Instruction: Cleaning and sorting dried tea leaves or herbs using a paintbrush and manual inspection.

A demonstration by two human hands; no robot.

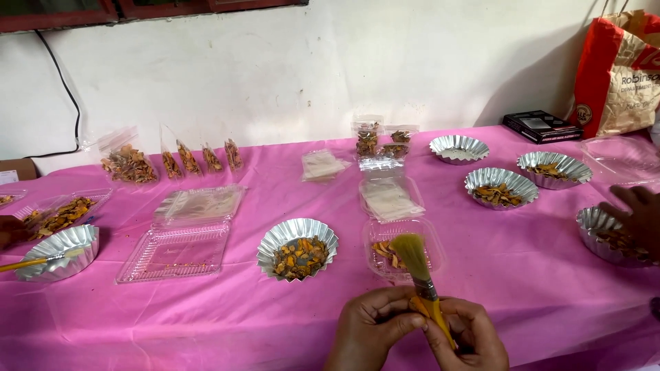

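Both hands sat at the bottom centre of the frame, close together. The left hand (370, 328) and the right hand (469, 336) were both pinched round the yellow handle of a small brush (421, 273), fingers curled shut on it, bristles pointing up and away. The yellowish bristle tip hovered just over a clear plastic tray (402, 249) holding a few orange-brown dried pieces. Cannot tell if the bristles touched the tray.

Left of it, a fluted foil cup (298, 249) was full of mixed dried pieces. Further left lay an open clear clamshell box (180, 244), then another foil cup (58, 251) with a second yellow brush resting in it. Small clear bags of dried pieces (167, 162) stood along the upper left by the wall. More foil cups (500, 187) were at the right. Everything was on a pink tablecloth (206, 323).

Another person's hand (636, 216) reached into a foil cup at the right edge; another showed at the left edge.

Risk, as a judgement: the tray looked light and thin, so a firm brush stroke could tip it or flick pieces onto the cloth. The two-handed grip low on the handle gave little fine control. The full foil cup nearby could get knocked.
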